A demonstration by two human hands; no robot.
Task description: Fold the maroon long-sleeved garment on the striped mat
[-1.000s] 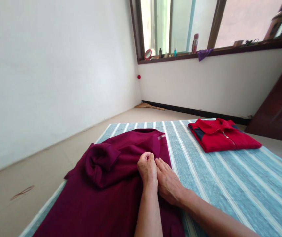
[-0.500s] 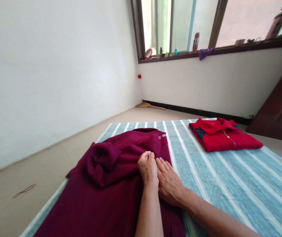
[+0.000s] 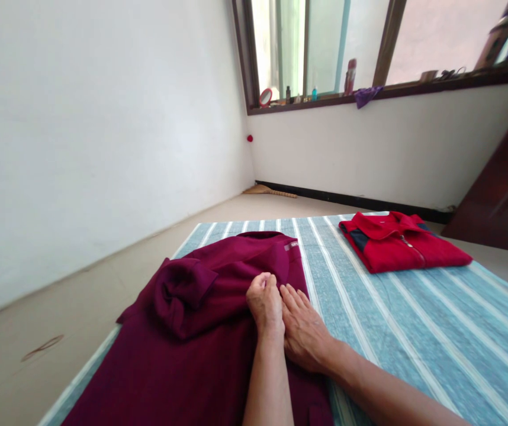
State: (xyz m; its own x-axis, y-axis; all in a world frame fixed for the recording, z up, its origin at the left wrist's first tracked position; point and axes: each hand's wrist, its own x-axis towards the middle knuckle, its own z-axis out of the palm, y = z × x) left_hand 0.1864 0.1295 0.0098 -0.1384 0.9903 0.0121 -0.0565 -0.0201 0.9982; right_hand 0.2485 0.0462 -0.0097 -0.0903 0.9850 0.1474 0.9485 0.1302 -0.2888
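A maroon garment (image 3: 209, 367) lies partly folded on a blue-and-white striped cloth, with one sleeve (image 3: 183, 296) bunched in a loop on its left side. Near its far right corner shows a small pale label or strip (image 3: 291, 245). My left hand (image 3: 266, 303) rests on the garment with its fingers curled closed; whatever they may grip is hidden. Pressed close beside it, my right hand (image 3: 304, 328) lies flat on the garment's right part, fingers stretched forward. A folded red zip-up top (image 3: 407, 245) with dark blue patches sits apart at the far right.
The striped cloth (image 3: 369, 307) covers a raised surface with its left edge above the tiled floor. A white wall (image 3: 103, 118) stands at left. Bottles and a mirror (image 3: 265, 97) line the windowsill; a purple cloth (image 3: 367, 96) hangs over it. A broom (image 3: 265, 190) lies in the corner.
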